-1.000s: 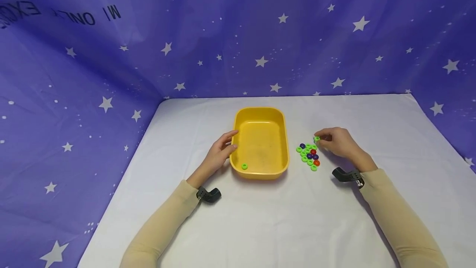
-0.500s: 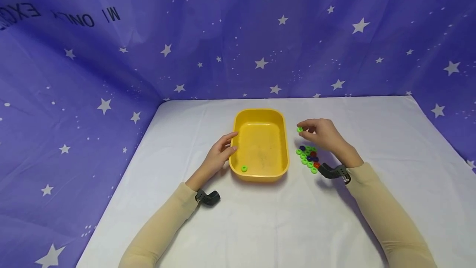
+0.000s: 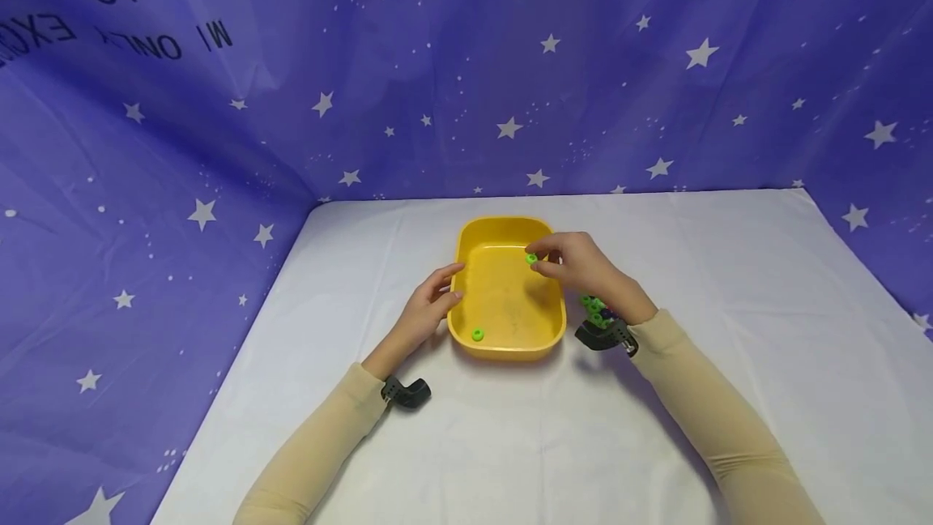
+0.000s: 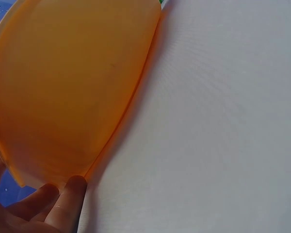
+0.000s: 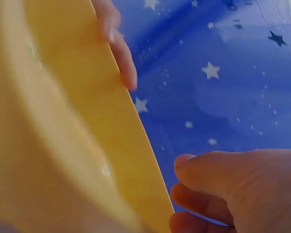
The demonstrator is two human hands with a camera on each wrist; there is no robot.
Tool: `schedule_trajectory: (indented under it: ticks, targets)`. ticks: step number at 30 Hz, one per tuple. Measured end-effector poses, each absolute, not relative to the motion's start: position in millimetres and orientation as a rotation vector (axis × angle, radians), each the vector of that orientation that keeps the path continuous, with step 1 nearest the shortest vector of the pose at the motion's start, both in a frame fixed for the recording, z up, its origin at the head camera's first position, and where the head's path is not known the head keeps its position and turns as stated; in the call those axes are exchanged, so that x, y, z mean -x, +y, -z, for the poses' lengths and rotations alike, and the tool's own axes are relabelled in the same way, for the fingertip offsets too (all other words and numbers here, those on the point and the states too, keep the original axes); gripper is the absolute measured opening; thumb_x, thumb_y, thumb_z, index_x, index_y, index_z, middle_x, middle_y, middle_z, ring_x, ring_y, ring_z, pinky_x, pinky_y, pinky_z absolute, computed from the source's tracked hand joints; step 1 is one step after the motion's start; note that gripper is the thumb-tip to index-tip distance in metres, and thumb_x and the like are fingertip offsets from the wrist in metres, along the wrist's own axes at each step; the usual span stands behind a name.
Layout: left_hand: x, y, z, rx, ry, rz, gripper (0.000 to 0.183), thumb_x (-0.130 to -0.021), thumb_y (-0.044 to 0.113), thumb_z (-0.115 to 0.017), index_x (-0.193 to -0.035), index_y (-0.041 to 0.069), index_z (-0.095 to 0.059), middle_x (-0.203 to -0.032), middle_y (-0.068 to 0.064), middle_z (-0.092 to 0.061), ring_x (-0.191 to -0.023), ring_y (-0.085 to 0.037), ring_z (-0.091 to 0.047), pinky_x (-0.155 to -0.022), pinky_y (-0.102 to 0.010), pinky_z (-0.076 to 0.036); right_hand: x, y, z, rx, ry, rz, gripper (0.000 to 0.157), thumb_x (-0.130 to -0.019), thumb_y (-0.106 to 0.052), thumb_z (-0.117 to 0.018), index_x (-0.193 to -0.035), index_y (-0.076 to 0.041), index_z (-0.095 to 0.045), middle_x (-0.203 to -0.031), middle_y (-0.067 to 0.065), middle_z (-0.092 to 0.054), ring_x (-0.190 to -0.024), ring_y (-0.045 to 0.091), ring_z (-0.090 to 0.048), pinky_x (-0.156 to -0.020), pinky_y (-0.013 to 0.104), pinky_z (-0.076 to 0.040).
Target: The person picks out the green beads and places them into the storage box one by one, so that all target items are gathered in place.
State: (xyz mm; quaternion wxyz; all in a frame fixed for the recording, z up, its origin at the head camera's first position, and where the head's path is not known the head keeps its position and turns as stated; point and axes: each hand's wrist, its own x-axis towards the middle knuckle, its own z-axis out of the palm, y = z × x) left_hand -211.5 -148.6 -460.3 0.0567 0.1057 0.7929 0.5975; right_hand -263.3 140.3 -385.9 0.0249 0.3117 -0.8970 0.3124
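My left hand (image 3: 423, 306) holds the left side of a yellow plastic tub (image 3: 503, 352), with the thumb and a finger over its rim. A small green ring-shaped bead (image 3: 477, 335) lies in the tub's near left corner. Above the tub's right side, my right hand (image 3: 583, 267) pinches another green ring bead (image 3: 531, 258) between thumb and finger. In the left wrist view the tub's outer wall (image 4: 77, 87) fills the upper left, beside my left fingers (image 4: 70, 204). The held bead cannot be made out in the right wrist view, near my right thumb (image 5: 203, 170).
A small pile of ring beads (image 3: 596, 313) lies on the white tablecloth (image 3: 510, 436) right of the tub, partly hidden under my right wrist and its black wrist mount (image 3: 601, 336). Purple star-printed cloth (image 3: 437, 87) hangs behind and at the sides.
My right hand has lifted a green bead from the pile and carried it left over the tub's right rim. My left hand stays at the tub's left side.
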Motion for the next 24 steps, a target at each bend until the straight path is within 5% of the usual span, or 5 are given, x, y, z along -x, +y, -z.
schedule_trajectory:
  ticks: [24]
  targets:
    - [209.9, -150.4, 461.4, -0.317, 2.385, -1.837, 0.053, -0.102, 0.017, -0.054, -0.154, 0.017, -0.044, -0.152, -0.023, -0.049, -0.127, -0.037, -0.061, -0.098, -0.04, -0.057, 235.8, 73.5, 404.5, -1.172, -2.799, -0.857, 0.024, -0.089, -0.012, -0.076, -0.111, -0.004, -0.078, -0.09, 0.004, -0.077, -0.075, 0.011, -0.063, -0.071, 0.024, -0.052]
